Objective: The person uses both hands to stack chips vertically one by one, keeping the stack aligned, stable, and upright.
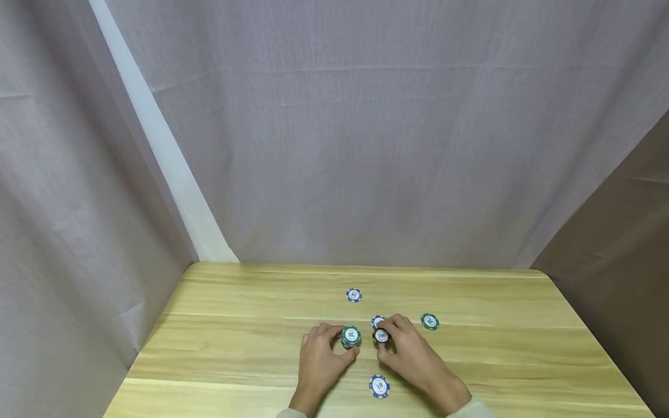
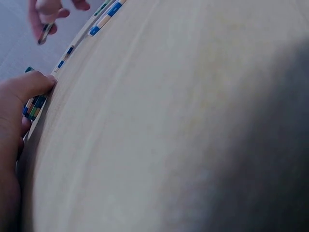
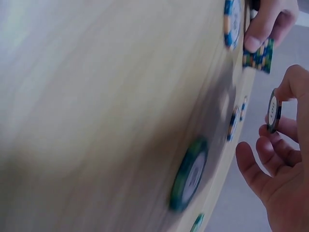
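Note:
A short stack of poker chips (image 1: 351, 335), with a green 20 chip on top, stands on the table. My left hand (image 1: 320, 359) holds its side between thumb and fingers; the thumb also shows against the stack (image 2: 35, 107) in the left wrist view. Just right of it, my right hand (image 1: 416, 359) pinches a black 100 poker chip (image 1: 382, 336) by its edge. In the right wrist view that black chip (image 3: 273, 111) is up off the table, its face tilted. A blue-and-white chip (image 1: 377, 321) lies behind it, partly covered by the right fingers.
On the wooden table (image 1: 235, 337) lie a blue 10 chip (image 1: 353, 295) farther back, another blue 10 chip (image 1: 380, 386) nearer me, and a green chip (image 1: 430, 321) to the right. In the right wrist view a green chip (image 3: 190, 176) lies close below. Grey curtains (image 1: 366, 145) surround the table.

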The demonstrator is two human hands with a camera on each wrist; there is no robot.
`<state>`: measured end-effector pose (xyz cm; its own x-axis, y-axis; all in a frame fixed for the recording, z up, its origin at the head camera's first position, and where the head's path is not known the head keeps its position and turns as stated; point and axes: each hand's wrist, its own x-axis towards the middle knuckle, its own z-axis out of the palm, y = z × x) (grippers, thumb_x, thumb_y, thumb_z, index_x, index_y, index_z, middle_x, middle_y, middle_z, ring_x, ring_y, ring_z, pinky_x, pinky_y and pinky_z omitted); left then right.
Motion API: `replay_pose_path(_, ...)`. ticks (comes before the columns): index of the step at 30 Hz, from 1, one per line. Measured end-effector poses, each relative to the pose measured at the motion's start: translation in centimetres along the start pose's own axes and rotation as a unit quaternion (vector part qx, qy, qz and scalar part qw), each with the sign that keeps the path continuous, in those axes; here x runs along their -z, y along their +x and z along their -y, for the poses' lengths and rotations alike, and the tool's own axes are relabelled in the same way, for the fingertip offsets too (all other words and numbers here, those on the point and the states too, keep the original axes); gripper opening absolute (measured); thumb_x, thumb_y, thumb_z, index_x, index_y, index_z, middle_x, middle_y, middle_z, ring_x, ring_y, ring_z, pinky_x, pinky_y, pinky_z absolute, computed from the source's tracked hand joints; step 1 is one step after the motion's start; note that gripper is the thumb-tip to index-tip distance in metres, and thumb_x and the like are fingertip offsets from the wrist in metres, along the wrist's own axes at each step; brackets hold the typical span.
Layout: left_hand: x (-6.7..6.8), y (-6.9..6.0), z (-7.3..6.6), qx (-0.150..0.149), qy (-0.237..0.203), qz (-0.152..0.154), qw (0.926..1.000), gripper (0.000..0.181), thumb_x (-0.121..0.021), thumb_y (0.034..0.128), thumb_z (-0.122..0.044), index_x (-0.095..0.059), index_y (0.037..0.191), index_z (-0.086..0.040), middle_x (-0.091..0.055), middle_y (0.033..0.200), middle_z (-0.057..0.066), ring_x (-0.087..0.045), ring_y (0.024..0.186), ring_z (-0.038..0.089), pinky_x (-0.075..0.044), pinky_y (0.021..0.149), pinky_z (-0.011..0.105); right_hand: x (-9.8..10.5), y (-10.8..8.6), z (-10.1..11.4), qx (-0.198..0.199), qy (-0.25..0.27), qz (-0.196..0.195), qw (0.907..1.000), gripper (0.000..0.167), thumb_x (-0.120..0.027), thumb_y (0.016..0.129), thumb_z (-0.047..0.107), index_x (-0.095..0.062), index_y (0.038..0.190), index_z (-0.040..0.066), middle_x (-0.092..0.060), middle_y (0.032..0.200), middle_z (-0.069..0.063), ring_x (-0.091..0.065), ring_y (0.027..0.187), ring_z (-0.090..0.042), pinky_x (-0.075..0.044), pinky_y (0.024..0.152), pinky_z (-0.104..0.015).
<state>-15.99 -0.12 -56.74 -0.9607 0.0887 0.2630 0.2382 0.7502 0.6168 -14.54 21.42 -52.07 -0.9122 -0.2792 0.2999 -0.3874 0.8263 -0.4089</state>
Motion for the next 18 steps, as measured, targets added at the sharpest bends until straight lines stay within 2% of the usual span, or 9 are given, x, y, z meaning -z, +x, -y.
replay_pose_path(7,0.0,-0.2,0.0,-0.012,-0.001,-0.008,0.9999,0.051,-0.092,0.0737,-0.044,-0.08,0.114,-0.016,-0.074,0.104,-0.007,-0.064,0.098,0.013,-0.043,0.085,0.033,-0.6,1.1,1.5,-0.006,0.042,0.019,0.9989,0.047,-0.081,0.085,0.013,-0.07,0.129,0.004,-0.064,0.111,0.005,-0.058,0.099,-0.008,-0.058,0.09,-0.032)
replay_pose_path(12,0.0,-0.2,0.0,-0.024,0.004,-0.019,0.9995,0.049,-0.091,0.0748,-0.044,-0.08,0.113,-0.016,-0.073,0.102,-0.007,-0.064,0.096,0.013,-0.044,0.084,0.034,-1.0,1.7,2.3,-0.006,0.057,0.042,0.9975,0.055,-0.083,0.087,0.018,-0.066,0.138,0.01,-0.068,0.121,0.004,-0.062,0.115,-0.013,-0.056,0.102,-0.041)
replay_pose_path(18,0.0,-0.1,0.2,-0.027,0.001,-0.021,0.9994,0.046,-0.09,0.0768,-0.044,-0.08,0.113,-0.017,-0.074,0.103,-0.008,-0.065,0.097,0.013,-0.045,0.085,0.034,-1.7,2.1,2.8,-0.003,0.061,0.062,0.9962,0.053,-0.082,0.09,0.021,-0.065,0.14,0.014,-0.069,0.131,0.001,-0.062,0.124,-0.021,-0.053,0.105,-0.047)
